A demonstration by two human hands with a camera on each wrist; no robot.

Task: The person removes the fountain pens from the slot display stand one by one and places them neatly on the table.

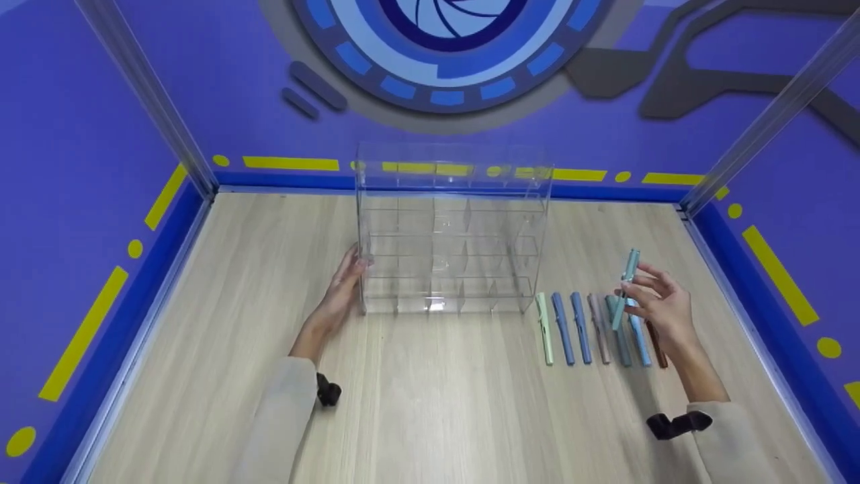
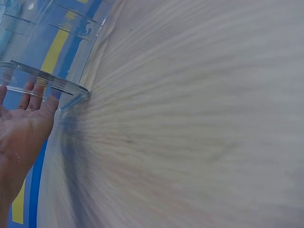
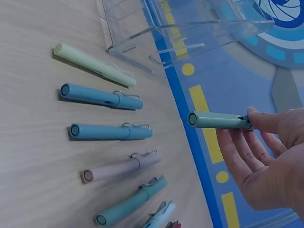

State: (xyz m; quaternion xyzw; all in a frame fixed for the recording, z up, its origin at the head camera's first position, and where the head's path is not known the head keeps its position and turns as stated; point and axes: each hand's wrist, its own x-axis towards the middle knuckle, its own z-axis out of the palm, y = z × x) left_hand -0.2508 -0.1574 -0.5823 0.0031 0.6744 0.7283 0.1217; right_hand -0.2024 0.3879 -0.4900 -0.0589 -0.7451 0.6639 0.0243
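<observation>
A clear acrylic organizer (image 1: 449, 277) with rows of compartments stands upright at the middle back of the table. My left hand (image 1: 339, 290) touches its left side; in the left wrist view the fingers (image 2: 36, 99) of that hand lie extended against the clear plastic. At the right, my right hand (image 1: 662, 306) pinches a teal-green pen (image 1: 633, 265) between thumb and fingers, raised above the table. In the right wrist view this pen (image 3: 216, 119) has one end pointing away from the hand.
Right of the organizer lies a row of pens: a pale green pen (image 1: 544, 329), two blue pens, a pinkish-grey pen (image 1: 598, 329), a teal pen (image 3: 130, 203), a light blue pen (image 1: 640, 336) and a brown pen (image 1: 658, 346). Blue panels (image 1: 282, 134) enclose the wooden table (image 1: 416, 403).
</observation>
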